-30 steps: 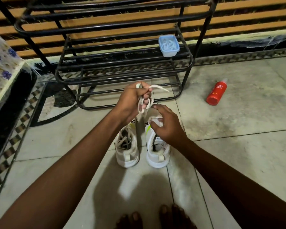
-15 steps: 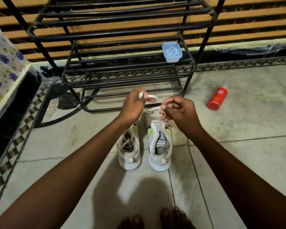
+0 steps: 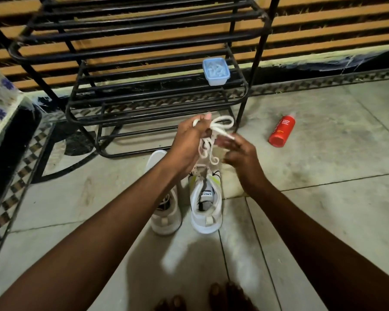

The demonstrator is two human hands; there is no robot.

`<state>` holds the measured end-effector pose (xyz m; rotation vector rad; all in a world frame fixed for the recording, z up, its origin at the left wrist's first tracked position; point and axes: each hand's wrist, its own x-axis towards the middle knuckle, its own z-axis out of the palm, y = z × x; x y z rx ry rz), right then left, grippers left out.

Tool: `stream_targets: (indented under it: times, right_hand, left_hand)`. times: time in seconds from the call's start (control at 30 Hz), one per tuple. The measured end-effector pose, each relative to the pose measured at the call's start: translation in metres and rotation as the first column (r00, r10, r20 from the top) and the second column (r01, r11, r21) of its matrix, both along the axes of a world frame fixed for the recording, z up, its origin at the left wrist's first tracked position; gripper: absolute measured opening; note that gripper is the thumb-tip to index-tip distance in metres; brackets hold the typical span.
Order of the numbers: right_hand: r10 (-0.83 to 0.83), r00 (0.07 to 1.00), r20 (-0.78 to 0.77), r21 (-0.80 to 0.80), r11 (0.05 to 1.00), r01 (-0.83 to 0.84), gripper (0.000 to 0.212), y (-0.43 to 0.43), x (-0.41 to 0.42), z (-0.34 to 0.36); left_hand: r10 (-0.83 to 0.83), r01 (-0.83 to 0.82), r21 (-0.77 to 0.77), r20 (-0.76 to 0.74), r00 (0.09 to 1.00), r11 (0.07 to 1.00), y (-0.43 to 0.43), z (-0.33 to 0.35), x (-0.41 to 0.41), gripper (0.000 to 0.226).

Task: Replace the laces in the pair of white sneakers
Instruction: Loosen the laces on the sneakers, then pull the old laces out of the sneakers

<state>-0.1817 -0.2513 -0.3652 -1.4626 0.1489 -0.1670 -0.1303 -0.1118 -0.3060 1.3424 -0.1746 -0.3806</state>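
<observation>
**Control:** Report the position of the lace.

**Operator:** On my feed the white lace is off the floor, bunched in loops above the toes of the shoes. The left hand has its fingers curled tight round the bundle. The right hand is just beside it, with its fingertips at a loose strand. Blur prevents me from saying whether they pinch the strand or merely touch it.

**Control:** Condition of the pair?

**Operator:** Both stand side by side on the tiled floor, heels near, toes toward the black shoe rack. The right sneaker shows bare eyelets and an exposed tongue, with no lace in it. The left sneaker is partly hidden by the forearm, so I cannot confirm its lacing.

**Control:** Progress?

**Operator:** My judgement is early to middle. One shoe is stripped, and I cannot tell whether the bundle in hand is the old lace or the new one. Threading the right sneaker is outstanding, and the left sneaker probably needs the full cycle. A lidded tub on the rack and a red bottle at far right lie well apart from the hands.
</observation>
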Motion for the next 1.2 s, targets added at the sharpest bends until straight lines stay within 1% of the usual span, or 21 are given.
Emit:
stream_targets:
  times: [0.07, 0.1, 0.17, 0.23, 0.27, 0.33, 0.37, 0.43, 0.5, 0.6, 0.67, 0.77, 0.83, 0.87, 0.93, 0.97, 1.0, 1.03, 1.1, 1.13, 1.2]
  right_hand:
    - [0.145, 0.989, -0.018, 0.014, 0.989, -0.145, 0.051, 0.005, -0.002, -0.009]
    - [0.180, 0.984, -0.012, 0.002, 0.984, -0.180, 0.047, 0.007, -0.003, -0.011]
    - [0.189, 0.982, -0.016, 0.001, 0.982, -0.189, 0.028, 0.005, -0.004, -0.015]
    - [0.158, 0.987, -0.013, -0.060, 0.986, -0.159, 0.010, -0.004, -0.004, -0.018]
    - [0.127, 0.992, -0.020, -0.091, 0.988, -0.129, 0.008, -0.010, -0.004, -0.020]
    - [0.035, 0.998, -0.043, -0.084, 0.996, -0.038, 0.010, -0.027, -0.005, -0.023]
    - [-0.011, 0.999, -0.052, -0.050, 0.999, 0.009, 0.012, -0.037, -0.006, -0.024]
    - [-0.096, 0.993, -0.070, -0.012, 0.995, 0.095, 0.011, -0.055, -0.008, -0.027]
    - [-0.171, 0.981, -0.092, -0.048, 0.985, 0.168, 0.006, -0.069, -0.009, -0.030]
    - [-0.244, 0.961, -0.127, -0.148, 0.963, 0.225, 0.009, -0.084, -0.011, -0.040]
    - [-0.305, 0.941, -0.148, -0.271, 0.927, 0.258, 0.015, -0.092, -0.013, -0.048]
    - [-0.367, 0.924, -0.106, -0.558, 0.791, 0.250, 0.015, -0.103, -0.017, -0.057]
    - [-0.354, 0.928, -0.114, -0.646, 0.736, 0.202, 0.013, -0.108, -0.018, -0.061]
    - [-0.352, 0.924, -0.146, -0.646, 0.742, 0.181, 0.012, -0.111, -0.018, -0.062]
    - [-0.347, 0.910, -0.226, -0.563, 0.809, 0.169, 0.012, -0.116, -0.018, -0.061]
    - [-0.345, 0.904, -0.253, -0.523, 0.835, 0.171, 0.015, -0.119, -0.018, -0.061]
    - [-0.338, 0.903, -0.265, -0.510, 0.844, 0.167, 0.019, -0.120, -0.019, -0.061]
    - [-0.326, 0.907, -0.267, -0.520, 0.841, 0.149, 0.023, -0.121, -0.021, -0.062]
    - [-0.285, 0.920, -0.271, -0.579, 0.811, 0.081, 0.021, -0.121, -0.024, -0.066]
    - [-0.265, 0.921, -0.284, -0.602, 0.798, 0.044, 0.019, -0.121, -0.026, -0.069]
    - [-0.243, 0.915, -0.323, -0.613, 0.790, -0.006, 0.020, -0.120, -0.029, -0.075]
  left_hand:
    - [-0.031, 0.025, -0.116, -0.047, 0.998, 0.993, -0.009, 0.013, 0.001, 0.023]
    - [-0.033, 0.024, -0.146, -0.056, 0.998, 0.989, -0.013, 0.017, 0.001, 0.022]
    - [-0.015, 0.010, -0.151, -0.029, 0.999, 0.988, -0.019, 0.022, 0.004, 0.022]
    - [0.023, -0.021, -0.067, 0.037, 0.999, 0.998, -0.022, 0.021, 0.010, 0.023]
    - [0.043, -0.043, 0.000, 0.079, 0.996, 0.999, -0.024, 0.019, 0.015, 0.025]
    - [0.069, -0.086, 0.126, 0.127, 0.989, 0.988, -0.027, 0.011, 0.025, 0.030]
    - [0.078, -0.097, 0.169, 0.115, 0.990, 0.981, -0.032, 0.006, 0.029, 0.029]
    - [0.077, -0.086, 0.241, 0.045, 0.996, 0.967, -0.043, -0.010, 0.033, 0.019]
    - [0.016, 0.003, 0.314, -0.059, 0.998, 0.949, -0.060, -0.034, 0.029, 0.006]
    - [-0.063, 0.139, 0.378, -0.205, 0.977, 0.915, -0.083, -0.067, 0.016, 0.015]
    - [-0.108, 0.200, 0.336, -0.273, 0.956, 0.920, -0.095, -0.081, 0.010, 0.015]
    - [-0.117, 0.232, 0.296, -0.359, 0.926, 0.927, -0.105, -0.094, 0.005, 0.011]
    - [-0.088, 0.227, 0.293, -0.420, 0.903, 0.929, -0.110, -0.102, 0.003, 0.018]
    - [-0.085, 0.231, 0.275, -0.455, 0.886, 0.933, -0.113, -0.107, 0.002, 0.025]
    - [-0.087, 0.234, 0.258, -0.477, 0.874, 0.937, -0.116, -0.113, -0.001, 0.032]
    - [-0.108, 0.258, 0.290, -0.446, 0.888, 0.922, -0.117, -0.117, -0.002, 0.034]
    - [-0.146, 0.290, 0.372, -0.370, 0.918, 0.882, -0.117, -0.121, -0.002, 0.039]
    - [-0.203, 0.317, 0.469, -0.279, 0.939, 0.824, -0.117, -0.125, -0.002, 0.045]
    - [-0.311, 0.326, 0.636, -0.141, 0.940, 0.699, -0.113, -0.123, -0.002, 0.053]
    - [-0.354, 0.294, 0.717, -0.069, 0.933, 0.632, -0.110, -0.121, -0.002, 0.052]
    - [-0.440, 0.166, 0.843, 0.091, 0.894, 0.511, -0.106, -0.119, -0.004, 0.038]
